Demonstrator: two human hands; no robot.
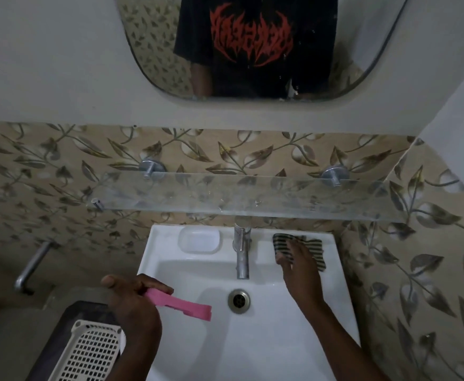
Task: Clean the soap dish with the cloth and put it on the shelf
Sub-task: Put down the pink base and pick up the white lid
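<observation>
My left hand (131, 301) grips a flat pink soap dish (181, 303) by one end and holds it tilted over the left side of the white basin. A green-and-pale striped cloth (314, 247) lies on the sink's back rim, right of the tap. My right hand (299, 268) rests on the cloth with fingers spread over its near part, not closed around it. The glass shelf (253, 196) runs along the tiled wall above the sink, with nothing on it.
A chrome tap (242, 251) stands at the back middle of the sink (343, 298), with the drain (239, 297) below it. A white rounded tray (199, 240) sits left of the tap. A cream perforated basket (93, 350) is at lower left, a metal pipe (32, 265) on the left wall.
</observation>
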